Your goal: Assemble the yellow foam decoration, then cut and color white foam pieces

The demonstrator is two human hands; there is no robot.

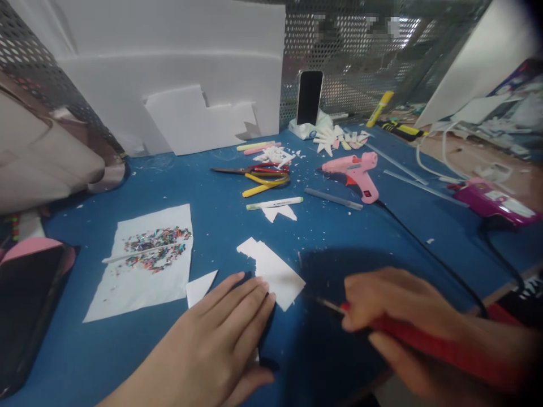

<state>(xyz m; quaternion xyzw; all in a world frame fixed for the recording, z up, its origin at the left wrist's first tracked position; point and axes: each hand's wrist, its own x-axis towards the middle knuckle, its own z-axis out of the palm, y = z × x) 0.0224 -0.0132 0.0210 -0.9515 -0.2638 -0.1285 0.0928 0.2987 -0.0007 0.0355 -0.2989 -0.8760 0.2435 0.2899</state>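
Note:
My left hand (220,333) lies flat on the blue table (63,350), fingers stretched out and together, pressing the near end of a white foam piece (271,271). A small white triangular offcut (200,287) sits just left of the fingertips. My right hand (399,316) is closed around a red-handled tool (428,342) whose thin metal tip (328,306) points left, close to the foam piece's right corner. I cannot tell whether the tip touches the foam.
A white paper (139,282) with colourful glitter bits lies to the left. Scissors (258,175), markers (275,203), a pink glue gun (356,169) with its black cord, glue sticks (333,198) and white scraps lie farther back. White foam boards (169,73), a standing phone (309,97), a dark tablet (25,305).

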